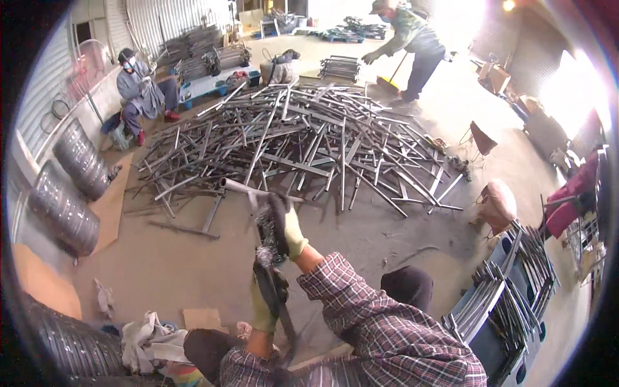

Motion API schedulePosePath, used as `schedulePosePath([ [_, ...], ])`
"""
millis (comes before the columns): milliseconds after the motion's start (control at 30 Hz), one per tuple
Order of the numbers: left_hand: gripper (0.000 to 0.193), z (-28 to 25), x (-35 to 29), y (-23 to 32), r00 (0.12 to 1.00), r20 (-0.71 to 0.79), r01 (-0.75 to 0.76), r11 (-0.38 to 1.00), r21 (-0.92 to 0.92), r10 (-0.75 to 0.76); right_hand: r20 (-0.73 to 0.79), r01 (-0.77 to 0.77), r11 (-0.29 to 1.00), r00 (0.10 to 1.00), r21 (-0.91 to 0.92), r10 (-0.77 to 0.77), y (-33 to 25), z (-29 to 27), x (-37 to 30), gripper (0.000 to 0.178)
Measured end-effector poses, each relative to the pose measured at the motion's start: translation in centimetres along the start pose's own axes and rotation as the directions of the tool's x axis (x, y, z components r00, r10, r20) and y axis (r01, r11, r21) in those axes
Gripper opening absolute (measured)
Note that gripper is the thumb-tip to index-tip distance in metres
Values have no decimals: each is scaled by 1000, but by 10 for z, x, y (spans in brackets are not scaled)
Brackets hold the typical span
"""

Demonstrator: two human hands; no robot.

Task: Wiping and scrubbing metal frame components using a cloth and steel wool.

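Observation:
In front of me, a dark metal tube piece (238,187) with a crosspiece at its far end is held upright between both hands. My gloved right hand (288,222) is closed near the far end, its fingers wrapped round it. Lower down, my gloved left hand (267,298) is closed round the same piece, whose near end runs down toward my lap. A mottled grey, rough-looking patch (271,237) lies between the hands; whether it is a cloth, a scouring pad or the metal's surface I cannot tell.
A large heap of welded metal tube frames (303,142) lies ahead. Stacked tube parts (509,290) rest on a blue pallet at the right. Dark drums (64,206) line the left. One person (145,90) sits at far left; another (412,45) bends over a broom (390,82).

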State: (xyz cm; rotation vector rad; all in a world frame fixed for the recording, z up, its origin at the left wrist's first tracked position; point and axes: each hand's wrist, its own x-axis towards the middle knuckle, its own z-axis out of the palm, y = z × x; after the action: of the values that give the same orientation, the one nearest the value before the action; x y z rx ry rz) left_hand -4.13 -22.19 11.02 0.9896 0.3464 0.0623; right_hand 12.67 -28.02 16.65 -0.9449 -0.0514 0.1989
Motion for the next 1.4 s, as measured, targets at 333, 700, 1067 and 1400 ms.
schedulePosePath([
  [333,59,0,7,-118,946,-108,-319,810,-493,307,591,539,276,791,-796,159,-53,44,-108,35],
  [700,56,7,-64,129,297,124,-739,145,658,947,687,761,41,560,-648,462,-71,9,-73,22],
  [1067,37,-44,-18,56,785,55,-550,653,520,617,783,670,554,620,-494,-50,-29,17,-104,53],
  [1400,23,-12,-32,66,542,334,-703,198,683,771,443,292,-496,869,-818,-220,-92,-92,9,21],
])
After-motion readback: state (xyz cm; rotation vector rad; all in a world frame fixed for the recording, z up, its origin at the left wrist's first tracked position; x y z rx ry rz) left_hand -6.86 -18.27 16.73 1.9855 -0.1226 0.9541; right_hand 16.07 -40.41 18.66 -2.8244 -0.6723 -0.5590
